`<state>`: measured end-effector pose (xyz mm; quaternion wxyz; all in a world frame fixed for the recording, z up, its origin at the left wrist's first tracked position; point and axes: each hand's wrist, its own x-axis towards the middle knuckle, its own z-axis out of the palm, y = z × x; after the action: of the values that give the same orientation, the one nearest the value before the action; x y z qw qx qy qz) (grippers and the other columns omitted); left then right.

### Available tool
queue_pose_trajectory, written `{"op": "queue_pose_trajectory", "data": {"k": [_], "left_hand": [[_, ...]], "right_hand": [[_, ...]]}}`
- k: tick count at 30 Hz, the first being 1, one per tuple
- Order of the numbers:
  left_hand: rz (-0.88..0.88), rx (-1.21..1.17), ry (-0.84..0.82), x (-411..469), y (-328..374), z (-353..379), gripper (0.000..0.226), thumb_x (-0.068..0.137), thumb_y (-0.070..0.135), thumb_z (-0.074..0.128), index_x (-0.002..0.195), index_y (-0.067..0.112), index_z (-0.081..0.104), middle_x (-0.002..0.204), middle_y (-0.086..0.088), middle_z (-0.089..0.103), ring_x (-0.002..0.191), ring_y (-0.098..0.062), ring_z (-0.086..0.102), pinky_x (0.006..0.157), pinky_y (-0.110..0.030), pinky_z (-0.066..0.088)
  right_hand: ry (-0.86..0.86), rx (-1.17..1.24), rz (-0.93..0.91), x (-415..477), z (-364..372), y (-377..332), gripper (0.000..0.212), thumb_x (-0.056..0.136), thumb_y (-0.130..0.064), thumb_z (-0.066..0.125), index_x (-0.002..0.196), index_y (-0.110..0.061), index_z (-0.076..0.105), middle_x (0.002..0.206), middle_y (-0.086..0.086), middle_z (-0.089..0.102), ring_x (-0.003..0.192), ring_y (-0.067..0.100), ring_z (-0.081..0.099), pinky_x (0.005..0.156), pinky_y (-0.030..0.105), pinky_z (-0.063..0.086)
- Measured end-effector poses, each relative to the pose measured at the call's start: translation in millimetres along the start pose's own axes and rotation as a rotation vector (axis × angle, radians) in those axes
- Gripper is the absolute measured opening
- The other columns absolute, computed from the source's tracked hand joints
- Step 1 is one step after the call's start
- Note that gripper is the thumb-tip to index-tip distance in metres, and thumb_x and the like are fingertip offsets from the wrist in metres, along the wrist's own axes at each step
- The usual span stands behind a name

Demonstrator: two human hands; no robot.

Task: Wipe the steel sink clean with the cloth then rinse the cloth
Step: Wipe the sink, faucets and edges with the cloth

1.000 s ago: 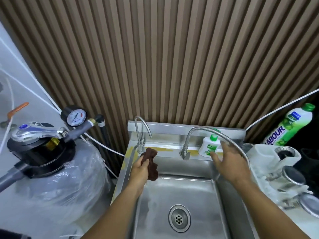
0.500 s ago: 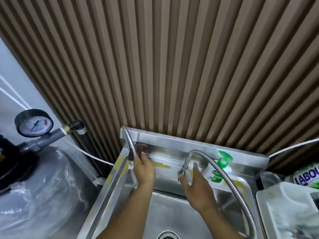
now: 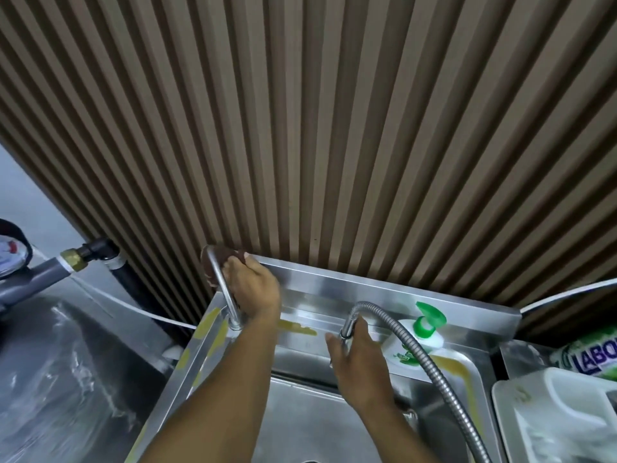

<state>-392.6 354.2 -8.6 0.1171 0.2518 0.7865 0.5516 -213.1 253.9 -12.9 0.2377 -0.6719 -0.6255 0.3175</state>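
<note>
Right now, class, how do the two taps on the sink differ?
The left tap is a smooth rigid tube bent over at its top; the right tap is a ribbed flexible hose. The left tap is short; the right tap's hose trails out of frame. The left hand holds the brown cloth by the left tap; the right hand at the right tap has none. Both are shiny steel.

You see a glossy steel sink, a ribbed metal spray hose, a fuzzy dark-brown cloth and matt brown wall slats.
</note>
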Motion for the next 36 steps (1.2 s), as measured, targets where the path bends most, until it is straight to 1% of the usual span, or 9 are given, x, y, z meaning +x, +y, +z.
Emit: {"op": "queue_pose_trajectory", "data": {"k": [2, 5, 10, 15, 21, 23, 29, 32, 36], "left_hand": [[0.143, 0.082, -0.032, -21, -4, 1, 0.038, 0.104, 0.023, 0.035, 0.109, -0.008, 0.056, 0.121, -0.03, 0.057, 0.117, -0.045, 0.05, 0.098, -0.053, 0.04], [0.227, 0.091, -0.089, -29, -15, -5, 0.04, 0.106, 0.027, 0.035, 0.121, -0.003, 0.057, 0.129, -0.025, 0.057, 0.122, -0.04, 0.051, 0.098, -0.049, 0.043], [-0.016, 0.03, 0.012, 21, 1, -6, 0.042, 0.106, 0.023, 0.034, 0.124, -0.009, 0.055, 0.134, -0.029, 0.054, 0.125, -0.044, 0.049, 0.103, -0.045, 0.038], [0.156, -0.013, -0.026, -18, 8, -15, 0.032, 0.106, 0.025, 0.038, 0.11, 0.002, 0.059, 0.112, -0.02, 0.062, 0.1, -0.039, 0.059, 0.073, -0.032, 0.039], [-0.567, -0.523, 0.106, 2, 36, -18, 0.039, 0.107, 0.034, 0.037, 0.111, 0.004, 0.061, 0.108, -0.012, 0.066, 0.096, -0.033, 0.064, 0.081, -0.034, 0.049], [-0.611, -0.652, 0.113, 5, 40, -20, 0.033, 0.106, 0.035, 0.039, 0.108, 0.009, 0.059, 0.112, -0.011, 0.067, 0.095, -0.03, 0.065, 0.081, -0.033, 0.051], [-0.024, -0.231, 0.085, -17, 31, -16, 0.035, 0.107, 0.023, 0.039, 0.137, 0.005, 0.041, 0.121, -0.01, 0.059, 0.097, -0.027, 0.058, 0.074, -0.023, 0.039], [0.238, 0.143, -0.122, -14, -4, -4, 0.038, 0.1, 0.011, 0.046, 0.138, 0.005, 0.046, 0.139, -0.019, 0.052, 0.129, -0.04, 0.046, 0.099, -0.048, 0.045], [0.417, 0.41, -0.242, -32, -19, 0, 0.032, 0.095, 0.015, 0.054, 0.124, 0.003, 0.06, 0.114, -0.019, 0.068, 0.114, -0.044, 0.054, 0.105, -0.061, 0.041]], "right_hand": [[0.036, -0.02, 0.03, 4, 5, 1, 0.029, 0.1, -0.036, 0.053, 0.122, -0.019, 0.044, 0.089, -0.001, 0.061, 0.09, 0.031, 0.065, 0.066, 0.032, 0.04], [0.055, -0.061, 0.053, 8, 6, 2, 0.019, 0.102, -0.028, 0.046, 0.119, -0.02, 0.046, 0.089, -0.002, 0.064, 0.089, 0.031, 0.066, 0.067, 0.033, 0.044], [0.066, -0.1, 0.056, 11, 9, 4, 0.022, 0.103, -0.029, 0.044, 0.124, -0.022, 0.047, 0.1, 0.002, 0.072, 0.092, 0.031, 0.067, 0.072, 0.036, 0.051], [0.073, -0.124, 0.054, 9, 8, 0, 0.027, 0.103, -0.029, 0.043, 0.128, -0.02, 0.046, 0.101, 0.004, 0.071, 0.094, 0.032, 0.066, 0.071, 0.035, 0.047], [0.076, -0.137, 0.071, 5, 7, -4, 0.029, 0.104, -0.031, 0.042, 0.131, -0.022, 0.044, 0.103, 0.005, 0.07, 0.094, 0.032, 0.066, 0.077, 0.039, 0.053], [0.078, -0.142, 0.066, 4, 7, -5, 0.029, 0.104, -0.031, 0.042, 0.131, -0.022, 0.044, 0.104, 0.006, 0.07, 0.094, 0.032, 0.066, 0.077, 0.04, 0.053], [0.075, -0.155, 0.06, 4, 7, -4, 0.03, 0.104, -0.032, 0.041, 0.133, -0.022, 0.043, 0.106, 0.005, 0.069, 0.096, 0.032, 0.065, 0.077, 0.039, 0.052], [0.076, -0.16, 0.063, 4, 7, -3, 0.031, 0.105, -0.033, 0.04, 0.135, -0.024, 0.041, 0.109, 0.004, 0.069, 0.098, 0.031, 0.065, 0.079, 0.04, 0.054], [0.089, -0.169, 0.072, 4, 9, -4, 0.033, 0.105, -0.031, 0.04, 0.137, -0.023, 0.04, 0.107, 0.005, 0.068, 0.097, 0.031, 0.065, 0.077, 0.038, 0.051]]}}
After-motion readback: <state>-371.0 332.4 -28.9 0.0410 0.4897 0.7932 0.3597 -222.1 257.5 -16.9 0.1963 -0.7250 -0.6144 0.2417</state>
